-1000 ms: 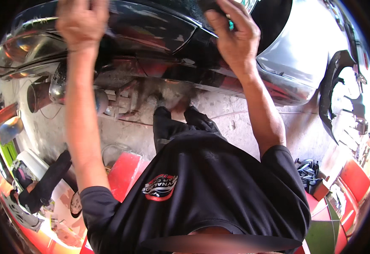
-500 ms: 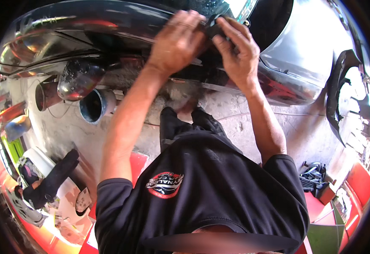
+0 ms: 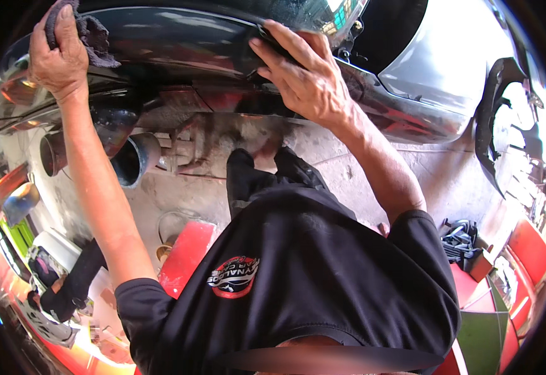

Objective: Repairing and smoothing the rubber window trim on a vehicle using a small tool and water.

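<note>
At the far upper left, my left hand (image 3: 59, 65) is closed on a crumpled dark grey cloth (image 3: 96, 42) by the dark, glossy car panel (image 3: 179, 31). My right hand (image 3: 310, 78) lies over that panel's right part, nearer the middle. Its fingers reach left over a small black thing (image 3: 274, 41), pad-like and mostly covered by them, so its exact kind does not show. The thumb sits lower, apart from the fingers.
Right of the panel are a dark opening and a silver-grey body part (image 3: 451, 50). A loose black curved trim piece (image 3: 495, 119) stands farther right. A blue-rimmed bucket (image 3: 134, 161) is below my left forearm; a red seat (image 3: 188, 256) lies behind it. Another person's dark-clothed leg (image 3: 85, 281) shows lower left.
My left hand has gone from beside the right hand to the far left, where the cloth now shows in it. My right hand has moved left and lower along the panel with the black thing.
</note>
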Demonstrator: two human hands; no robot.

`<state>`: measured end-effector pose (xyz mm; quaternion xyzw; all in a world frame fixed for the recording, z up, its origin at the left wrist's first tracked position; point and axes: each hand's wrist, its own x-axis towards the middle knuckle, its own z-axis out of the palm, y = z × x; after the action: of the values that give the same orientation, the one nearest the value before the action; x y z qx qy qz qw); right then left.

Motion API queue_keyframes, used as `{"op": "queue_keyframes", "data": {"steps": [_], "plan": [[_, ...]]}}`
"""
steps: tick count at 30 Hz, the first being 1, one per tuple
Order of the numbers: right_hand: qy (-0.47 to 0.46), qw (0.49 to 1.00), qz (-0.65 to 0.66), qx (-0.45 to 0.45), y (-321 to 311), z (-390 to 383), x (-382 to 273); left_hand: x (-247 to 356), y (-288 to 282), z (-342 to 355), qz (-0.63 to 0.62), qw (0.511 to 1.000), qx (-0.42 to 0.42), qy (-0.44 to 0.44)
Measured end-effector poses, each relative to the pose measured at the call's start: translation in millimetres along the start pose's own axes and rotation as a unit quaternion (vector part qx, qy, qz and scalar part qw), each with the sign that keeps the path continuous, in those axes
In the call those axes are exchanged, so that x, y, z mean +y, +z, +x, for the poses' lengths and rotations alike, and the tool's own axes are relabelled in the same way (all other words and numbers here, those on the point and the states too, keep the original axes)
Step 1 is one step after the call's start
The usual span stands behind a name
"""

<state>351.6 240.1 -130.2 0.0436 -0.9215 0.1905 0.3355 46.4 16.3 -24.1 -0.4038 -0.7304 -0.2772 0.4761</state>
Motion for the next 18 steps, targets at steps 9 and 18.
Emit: {"op": "queue_keyframes", "data": {"steps": [9, 18], "plan": [[0.013, 0.999, -0.020, 0.032, 6, 6, -8, -40, 0, -5, 0.004, 0.999, -0.036, 0.024], [0.005, 0.999, 0.010, 0.032, 8, 13, -3, -30, 1, -7, -0.021, 1.000, -0.005, 0.016]]}}
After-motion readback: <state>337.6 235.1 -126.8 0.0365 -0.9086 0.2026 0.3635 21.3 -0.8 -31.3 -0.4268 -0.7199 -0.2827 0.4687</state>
